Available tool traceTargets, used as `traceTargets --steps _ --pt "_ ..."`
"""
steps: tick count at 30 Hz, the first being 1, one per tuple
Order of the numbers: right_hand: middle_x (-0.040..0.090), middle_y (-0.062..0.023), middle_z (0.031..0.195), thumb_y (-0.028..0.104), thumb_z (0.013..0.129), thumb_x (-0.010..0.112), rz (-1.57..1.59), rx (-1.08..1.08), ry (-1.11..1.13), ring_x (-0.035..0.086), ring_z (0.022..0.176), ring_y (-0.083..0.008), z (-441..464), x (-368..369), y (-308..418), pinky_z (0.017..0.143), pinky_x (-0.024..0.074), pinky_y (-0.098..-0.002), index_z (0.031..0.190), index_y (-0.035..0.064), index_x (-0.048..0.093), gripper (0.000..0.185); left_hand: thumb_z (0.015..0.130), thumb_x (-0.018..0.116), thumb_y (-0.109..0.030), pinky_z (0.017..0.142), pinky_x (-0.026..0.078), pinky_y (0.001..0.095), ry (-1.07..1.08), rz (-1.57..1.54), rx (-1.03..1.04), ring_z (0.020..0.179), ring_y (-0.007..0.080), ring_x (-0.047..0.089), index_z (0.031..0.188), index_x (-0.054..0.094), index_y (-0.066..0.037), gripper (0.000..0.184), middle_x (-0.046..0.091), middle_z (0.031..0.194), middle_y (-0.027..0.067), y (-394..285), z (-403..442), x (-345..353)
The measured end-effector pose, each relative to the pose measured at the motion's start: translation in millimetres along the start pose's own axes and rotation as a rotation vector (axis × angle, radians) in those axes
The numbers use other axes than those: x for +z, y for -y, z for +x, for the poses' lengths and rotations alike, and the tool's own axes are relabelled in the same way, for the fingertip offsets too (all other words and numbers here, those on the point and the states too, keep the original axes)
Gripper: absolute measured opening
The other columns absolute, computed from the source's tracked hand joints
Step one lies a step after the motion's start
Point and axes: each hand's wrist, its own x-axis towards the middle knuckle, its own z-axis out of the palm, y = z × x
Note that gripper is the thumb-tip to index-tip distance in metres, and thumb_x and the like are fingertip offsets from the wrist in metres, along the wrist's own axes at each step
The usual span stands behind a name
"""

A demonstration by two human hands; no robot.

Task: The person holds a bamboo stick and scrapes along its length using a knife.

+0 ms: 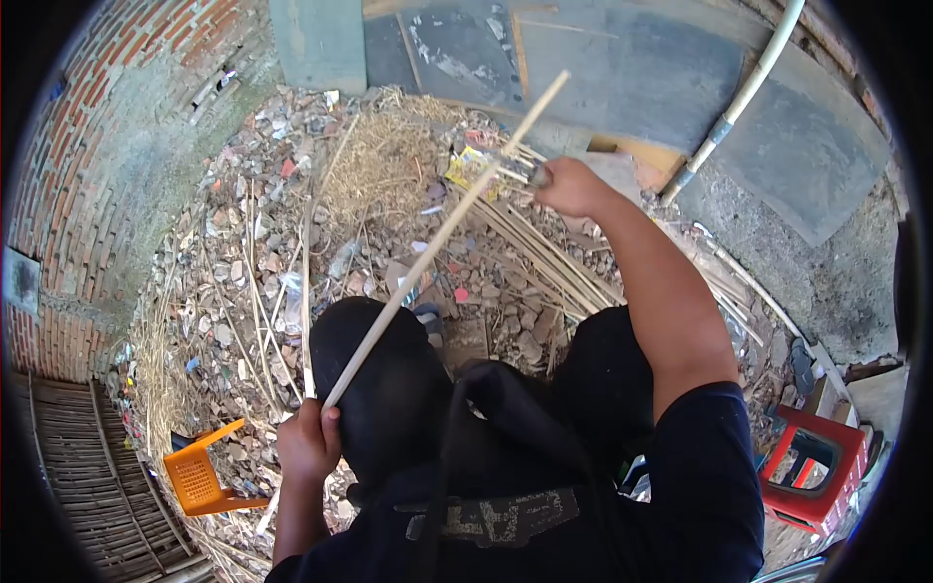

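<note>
My left hand (pixel 309 442) is closed around the lower end of a long pale bamboo stick (pixel 428 255), beside my left knee. The stick slants up and away to the right, over my dark-clad leg. My right hand (pixel 573 187), arm stretched forward, is closed on the handle of a knife (pixel 520 171). Its blade points left and meets or crosses the stick near the far end; whether it touches cannot be told. Beneath the right forearm lies a bundle of split bamboo strips (pixel 544 255) on the rubble.
Rubble and litter cover the ground (pixel 360 257), with a heap of dry shavings (pixel 384 165). An orange plastic piece (pixel 199 476) lies left; a red plastic stool (pixel 816 471) is right. A brick wall (pixel 107 126), grey panels (pixel 622 68) and a pipe (pixel 729 112) border the area.
</note>
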Motion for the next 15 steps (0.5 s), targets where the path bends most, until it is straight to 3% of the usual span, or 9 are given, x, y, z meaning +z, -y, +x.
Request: traceTargets --steps 3,7,10,11,14,15 --pt "0.070 -0.0201 0.084 0.020 0.079 0.070 -0.132 -0.123 -0.102 0.068 0.082 -0.0352 -3.2 6.1 -4.5 0.077 0.0542 -0.0451 0.099 0.0007 0.071 0.028 0.104 0.053 -0.032 0.051 0.044 0.0564 0.064 0.012 -0.025 0.057 0.0484 0.059 0.084 0.050 -0.005 0.034 0.058 0.060 0.0220 -9.4 0.2 -16.0" --pt "0.071 -0.0184 0.087 0.017 0.079 0.069 -0.130 -0.261 0.035 0.069 0.084 -0.0346 -43.4 -1.9 44.9 0.079 0.0546 -0.0453 0.100 0.0049 0.071 0.024 0.104 0.055 -0.032 0.051 0.044 0.0560 0.083 -0.034 -0.029 0.057 0.0483 0.059 0.085 0.050 -0.005 0.033 0.058 0.061 0.0221 -6.4 2.1 -8.5" --pt "0.073 -0.0165 0.091 0.016 0.079 0.067 -0.291 -0.323 0.066 0.070 0.085 -0.0328 -40.0 -4.1 43.6 0.080 0.0552 -0.0442 0.105 0.0077 0.072 0.028 0.103 0.055 -0.033 0.051 0.044 0.0559 0.056 -0.034 -0.024 0.058 0.0482 0.060 0.086 0.050 -0.005 0.033 0.058 0.061 0.0220 -1.9 3.4 -2.2" --pt "0.074 -0.0160 0.094 0.016 0.080 0.067 -0.090 -0.311 -0.003 0.070 0.085 -0.0320 -19.2 4.5 14.5 0.081 0.0554 -0.0437 0.111 0.0087 0.073 0.033 0.103 0.055 -0.033 0.052 0.044 0.0559 0.042 -0.023 -0.037 0.058 0.0482 0.060 0.086 0.050 -0.005 0.034 0.058 0.061 0.0220 1.5 -1.1 2.7" --pt "0.075 -0.0159 0.096 0.017 0.079 0.068 -0.058 0.041 -0.160 0.071 0.086 -0.0321 11.5 -0.6 -31.7 0.081 0.0554 -0.0440 0.114 0.0099 0.073 0.036 0.104 0.056 -0.034 0.051 0.044 0.0557 0.009 0.006 -0.010 0.057 0.0481 0.059 0.086 0.050 -0.005 0.035 0.058 0.060 0.0216 0.1 1.4 -4.1" --pt "0.074 -0.0167 0.096 0.018 0.079 0.069 -0.052 -0.003 -0.158 0.070 0.086 -0.0327 11.0 -4.3 -27.4 0.081 0.0553 -0.0443 0.113 0.0087 0.073 0.036 0.104 0.055 -0.034 0.050 0.044 0.0557 0.033 0.010 -0.010 0.057 0.0481 0.059 0.085 0.050 -0.005 0.035 0.058 0.060 0.0214 -2.2 2.0 -10.7"
